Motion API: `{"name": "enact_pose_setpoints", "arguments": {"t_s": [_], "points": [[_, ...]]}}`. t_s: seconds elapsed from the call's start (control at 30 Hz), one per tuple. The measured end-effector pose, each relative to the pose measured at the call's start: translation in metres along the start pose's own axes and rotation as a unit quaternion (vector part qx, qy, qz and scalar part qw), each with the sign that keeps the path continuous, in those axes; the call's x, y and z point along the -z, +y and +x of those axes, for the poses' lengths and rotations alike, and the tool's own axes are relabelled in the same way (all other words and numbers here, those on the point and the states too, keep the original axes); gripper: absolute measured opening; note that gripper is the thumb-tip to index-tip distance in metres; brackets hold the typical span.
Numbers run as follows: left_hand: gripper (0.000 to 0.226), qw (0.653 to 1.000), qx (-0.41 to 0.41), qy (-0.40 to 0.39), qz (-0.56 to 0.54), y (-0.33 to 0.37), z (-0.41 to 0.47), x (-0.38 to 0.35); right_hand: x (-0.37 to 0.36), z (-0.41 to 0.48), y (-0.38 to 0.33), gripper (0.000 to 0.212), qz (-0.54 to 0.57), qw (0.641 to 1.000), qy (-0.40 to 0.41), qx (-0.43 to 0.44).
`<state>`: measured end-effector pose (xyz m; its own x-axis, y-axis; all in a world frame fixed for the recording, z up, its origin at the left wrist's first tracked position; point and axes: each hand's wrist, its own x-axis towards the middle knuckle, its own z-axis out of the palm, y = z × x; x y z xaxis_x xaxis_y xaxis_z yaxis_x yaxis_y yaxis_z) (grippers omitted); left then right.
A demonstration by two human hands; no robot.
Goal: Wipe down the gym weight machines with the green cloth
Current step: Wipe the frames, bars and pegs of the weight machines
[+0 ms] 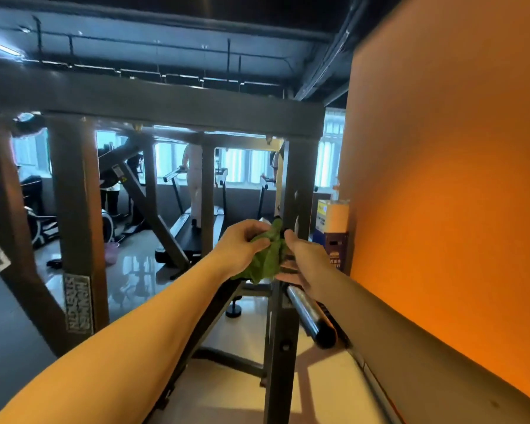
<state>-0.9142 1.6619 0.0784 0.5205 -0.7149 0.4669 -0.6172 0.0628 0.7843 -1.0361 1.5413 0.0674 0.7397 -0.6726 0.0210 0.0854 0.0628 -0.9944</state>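
Behind the green cloth [268, 255] rises an upright [300, 179] beside orange wall [441, 179].

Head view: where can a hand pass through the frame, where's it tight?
Open: the gap between middle post and right post, above the green cloth. Tight: right of that post, steel bar and boxes crowd the orange wall; left of the middle post a slanted brace crosses.
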Motion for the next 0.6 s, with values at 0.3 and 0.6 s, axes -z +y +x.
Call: {"name": "enact_pose_setpoints", "arguments": {"t_s": [0.3,0.6], "points": [[0.022,0.987,-0.059,-0.039,-0.142,0.005,0.13,0.018,-0.009,0.103,-0.069,0.014,0.036,0.958,0.21,0.191],[0.02,0.991,-0.104,0.042,-0.071,-0.011,0.212,-0.01,-0.003,0.151,-0.164,0.025,-0.321,0.758,0.373,0.429]]}}
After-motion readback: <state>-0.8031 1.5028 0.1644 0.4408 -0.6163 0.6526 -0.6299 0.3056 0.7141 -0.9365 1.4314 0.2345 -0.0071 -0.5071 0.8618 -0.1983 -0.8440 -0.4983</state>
